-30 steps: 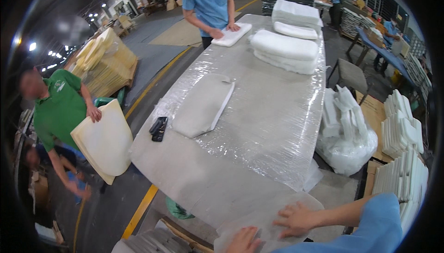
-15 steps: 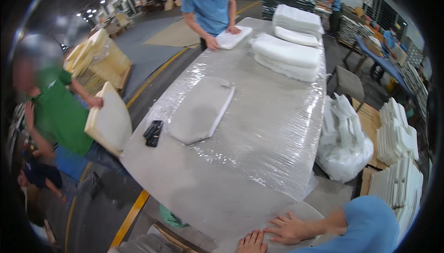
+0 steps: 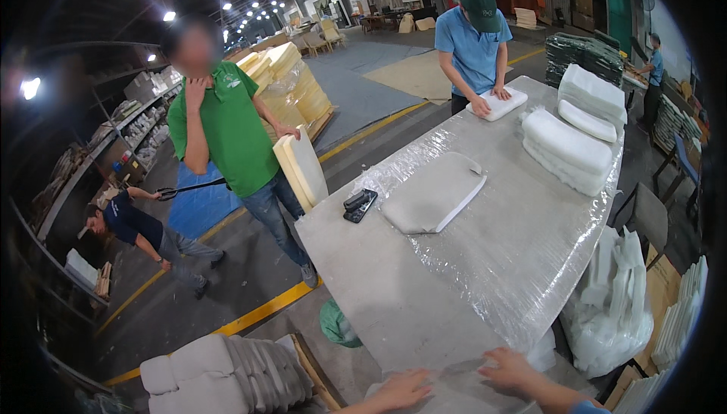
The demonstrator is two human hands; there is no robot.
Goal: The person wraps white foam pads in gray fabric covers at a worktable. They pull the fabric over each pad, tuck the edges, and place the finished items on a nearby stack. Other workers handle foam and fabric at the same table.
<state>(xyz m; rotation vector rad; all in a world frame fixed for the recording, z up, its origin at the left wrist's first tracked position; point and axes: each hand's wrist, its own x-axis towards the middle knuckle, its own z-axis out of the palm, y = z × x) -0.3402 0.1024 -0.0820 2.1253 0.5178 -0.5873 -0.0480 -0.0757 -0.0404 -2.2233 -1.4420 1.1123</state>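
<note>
My left hand (image 3: pixel 401 388) and my right hand (image 3: pixel 509 368) lie flat, fingers spread, on a thin clear plastic sheet at the near end of a long table (image 3: pixel 394 293) wrapped in plastic film. Neither hand grips anything. Farther up the table lies a flat grey cushion cover (image 3: pixel 433 193), and beside it a black phone (image 3: pixel 358 205).
A person in a green shirt (image 3: pixel 227 134) stands left of the table holding a foam pad (image 3: pixel 301 168). A person in blue (image 3: pixel 473 51) presses a white pad (image 3: pixel 497 104) at the far end. White cushions (image 3: pixel 568 149) are stacked on the right. Grey covers (image 3: pixel 227 372) pile at lower left.
The view has swung left and lower, so my hands sit closer to the bottom edge. The person in green now stands upright with the foam pad beside the table.
</note>
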